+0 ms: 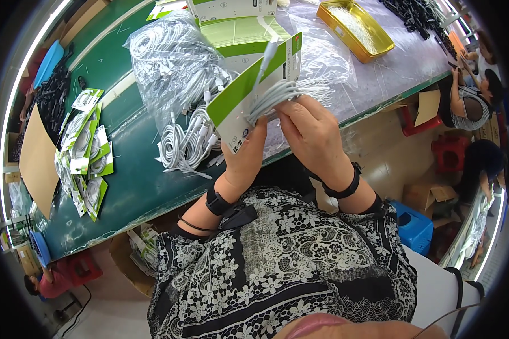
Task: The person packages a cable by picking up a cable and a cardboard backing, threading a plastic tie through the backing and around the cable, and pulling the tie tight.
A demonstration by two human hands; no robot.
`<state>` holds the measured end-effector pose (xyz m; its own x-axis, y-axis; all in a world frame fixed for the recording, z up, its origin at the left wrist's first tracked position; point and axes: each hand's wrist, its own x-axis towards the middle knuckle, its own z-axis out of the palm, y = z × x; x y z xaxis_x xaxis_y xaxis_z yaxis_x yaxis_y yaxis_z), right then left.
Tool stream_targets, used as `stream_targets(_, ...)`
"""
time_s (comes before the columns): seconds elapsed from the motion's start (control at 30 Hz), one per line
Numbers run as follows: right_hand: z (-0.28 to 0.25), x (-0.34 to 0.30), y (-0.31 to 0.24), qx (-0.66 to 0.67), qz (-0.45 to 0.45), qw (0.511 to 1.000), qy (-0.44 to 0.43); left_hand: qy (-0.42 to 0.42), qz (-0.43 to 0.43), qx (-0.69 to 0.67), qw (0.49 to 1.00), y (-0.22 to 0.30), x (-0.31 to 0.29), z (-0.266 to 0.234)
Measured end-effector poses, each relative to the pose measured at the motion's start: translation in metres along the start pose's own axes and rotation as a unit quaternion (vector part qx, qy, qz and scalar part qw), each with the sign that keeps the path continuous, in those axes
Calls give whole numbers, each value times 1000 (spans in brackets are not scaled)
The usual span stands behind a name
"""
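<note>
A green and white packaging card (227,104) is held up at a slant in front of me. Against it lies a coiled white charging cable (272,95), one plug end pointing up along the card. My left hand (246,152) is closed on the card's lower part; its fingertips are mostly hidden behind it. With bent fingers, my right hand (315,129) pinches the right end of the cable coil. Just left of my hands, loose coiled white cables (184,138) lie on the green table (138,195), below a clear plastic bag (169,53) full of more coils.
Carded cables (87,155) are piled at the left beside a brown cardboard sheet (38,161). Blank green and white cards (240,37) stand at the back. A yellow tray (373,50) holds thin white strips. Below the table are a cardboard box (124,263) and a blue stool (413,229).
</note>
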<state>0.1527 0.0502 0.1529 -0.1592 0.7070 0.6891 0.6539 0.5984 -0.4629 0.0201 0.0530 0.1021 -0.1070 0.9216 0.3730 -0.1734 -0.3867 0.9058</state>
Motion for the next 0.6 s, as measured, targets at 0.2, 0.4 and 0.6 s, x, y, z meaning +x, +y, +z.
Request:
stream_targets(0.2, 3, 0, 3, -22, 8, 1000, -1, 13, -29, -8, 999, 2, -2, 3)
stream_targets(0.4, 9, 3, 6, -67, -15, 998, -7, 15, -29, 36, 999, 4, -1, 5)
stream_targets(0.6, -1, 9, 14, -27, -46, 998, 34, 28, -129, -58, 990, -6, 0, -10)
